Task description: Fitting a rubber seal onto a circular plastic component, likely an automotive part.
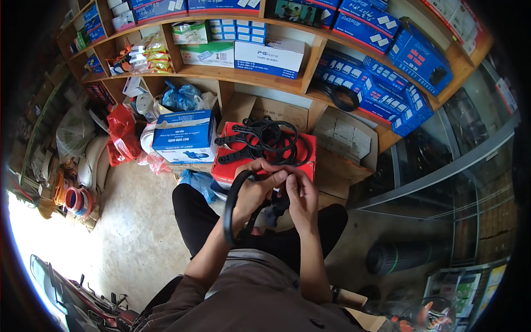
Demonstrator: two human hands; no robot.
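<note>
My left hand (255, 193) is closed, with a thick black ring (228, 213) looped at the outer side of its wrist; the ring looks like one end of a black plastic ring wrench. Close beside it, my right hand (302, 202) has its fingers bent, and its fingertips meet those of the left. Whatever lies between the fingertips is too small or hidden to name. Just beyond both hands, several black ring wrenches (232, 156) with long slotted handles lie piled on a red box (221, 176). A dark item (276, 209) shows below the hands, partly hidden.
A blue and white carton (184, 138) stands left of the red box, near a red plastic bag (121, 133). Wooden shelves (310, 66) filled with boxes rise ahead. At the right are a glass cabinet (431, 188) and a dark roll (406, 255). A motorbike (83, 301) stands lower left.
</note>
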